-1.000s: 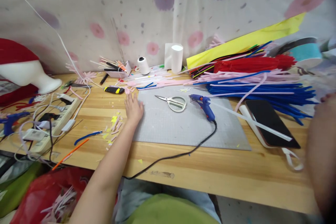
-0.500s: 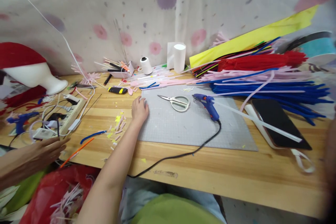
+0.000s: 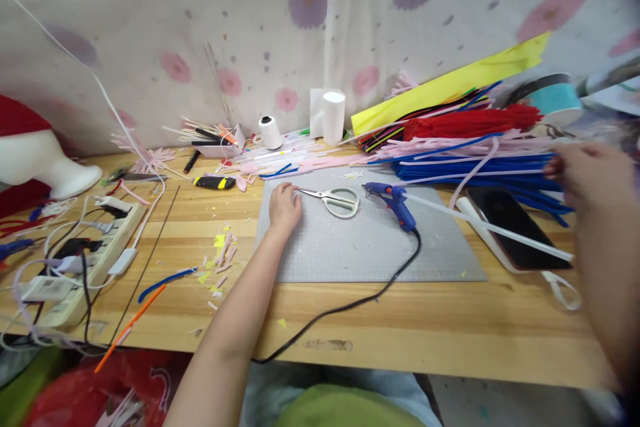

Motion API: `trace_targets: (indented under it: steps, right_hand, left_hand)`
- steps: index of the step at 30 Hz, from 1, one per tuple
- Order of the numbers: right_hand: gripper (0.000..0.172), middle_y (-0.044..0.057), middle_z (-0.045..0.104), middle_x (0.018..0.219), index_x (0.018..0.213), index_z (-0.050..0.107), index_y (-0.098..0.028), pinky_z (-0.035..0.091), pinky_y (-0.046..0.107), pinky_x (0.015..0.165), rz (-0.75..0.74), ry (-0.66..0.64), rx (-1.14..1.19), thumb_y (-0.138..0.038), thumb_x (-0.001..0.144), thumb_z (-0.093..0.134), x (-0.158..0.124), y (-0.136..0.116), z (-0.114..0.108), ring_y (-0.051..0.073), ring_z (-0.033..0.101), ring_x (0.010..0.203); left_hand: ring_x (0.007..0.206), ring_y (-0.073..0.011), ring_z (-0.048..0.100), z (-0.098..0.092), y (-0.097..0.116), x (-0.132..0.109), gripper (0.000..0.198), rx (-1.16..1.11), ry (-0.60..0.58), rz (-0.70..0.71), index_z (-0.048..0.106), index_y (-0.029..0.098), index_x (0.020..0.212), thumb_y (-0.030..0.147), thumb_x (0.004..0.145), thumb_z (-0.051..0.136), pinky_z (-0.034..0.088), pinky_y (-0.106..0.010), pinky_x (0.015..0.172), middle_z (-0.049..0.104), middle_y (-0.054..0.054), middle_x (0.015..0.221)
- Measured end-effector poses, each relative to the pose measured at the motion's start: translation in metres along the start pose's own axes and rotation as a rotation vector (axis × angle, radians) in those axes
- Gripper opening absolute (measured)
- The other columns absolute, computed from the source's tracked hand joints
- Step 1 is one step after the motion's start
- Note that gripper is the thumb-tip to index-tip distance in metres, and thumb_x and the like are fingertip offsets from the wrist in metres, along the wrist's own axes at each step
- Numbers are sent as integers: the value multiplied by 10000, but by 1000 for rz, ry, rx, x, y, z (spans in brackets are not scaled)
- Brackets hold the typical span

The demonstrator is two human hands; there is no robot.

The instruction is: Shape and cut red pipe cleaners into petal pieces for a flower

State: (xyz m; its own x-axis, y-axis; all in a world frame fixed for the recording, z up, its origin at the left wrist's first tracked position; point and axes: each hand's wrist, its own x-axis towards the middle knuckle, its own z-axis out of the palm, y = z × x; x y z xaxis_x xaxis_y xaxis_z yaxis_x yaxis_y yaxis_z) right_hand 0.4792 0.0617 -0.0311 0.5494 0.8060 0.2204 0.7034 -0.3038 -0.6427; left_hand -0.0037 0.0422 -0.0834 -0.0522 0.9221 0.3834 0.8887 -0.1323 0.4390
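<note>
The left hand (image 3: 285, 207) is now further in over the grey gridded cutting mat (image 3: 330, 253), having shifted from the mat's left edge toward the silver-bladed scissors with pale loop handles (image 3: 325, 196). It is palm down and partly open, fingers loosely bent, with no grasped object visible; its fingertips are at the blade tip, but contact cannot be confirmed. The right hand (image 3: 593, 173), previously a blur at the right edge, is now more fully in view, raised at the right end of the bundle of blue fuzzy stems (image 3: 430, 165). Its fingers are curled inward; whether they hold anything cannot be told. The scissors lie on the mat, blades together. The blue glue gun (image 3: 393, 202) lies to their right, unheld, its long translucent glue stick (image 3: 490, 229) crossing the black-screened phone (image 3: 500, 210) on the wooden desk (image 3: 400, 340). As a judgement, the change places the left hand at the cutting tool and the right hand at the stem stock, with neither cutting nor gluing under way.
</note>
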Motion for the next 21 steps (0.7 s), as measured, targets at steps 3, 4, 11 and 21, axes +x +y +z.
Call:
trace_targets:
  steps: [3,4,11,21]
  right_hand:
    - [308,218,628,905,1060,612,-138,409,296,573,-49,-200,198,-315,836,495,-10,-30,14,111,513,558]
    - [268,179,636,877,1034,618,-146,408,284,583,-113,-275,155,-281,836,498,-14,-44,18,107,501,556]
    - [192,39,653,810,911,618,-193,348,232,676,-385,-418,-344,-308,846,478,-12,-99,37,121,528,711]
    - [310,150,618,1081,1115,567,-110,390,244,636,-61,-648,-179,-234,868,427,4,-98,43,102,579,670]
  left_hand:
    - [1038,-190,504,5,13,1,189,-60,9,48,614,170,928,218,796,488,382,-325,928,582,-77,1073]
    - [1011,-187,514,6,15,1,165,-68,18,49,612,175,884,241,810,481,385,-330,909,594,-72,1032]
    - [842,-175,526,2,10,-8,266,-51,96,19,538,184,692,388,839,451,374,-321,806,587,-51,798]
    - [931,-179,515,-1,3,-12,165,-89,202,28,556,177,844,276,846,423,369,-323,862,591,-74,919]
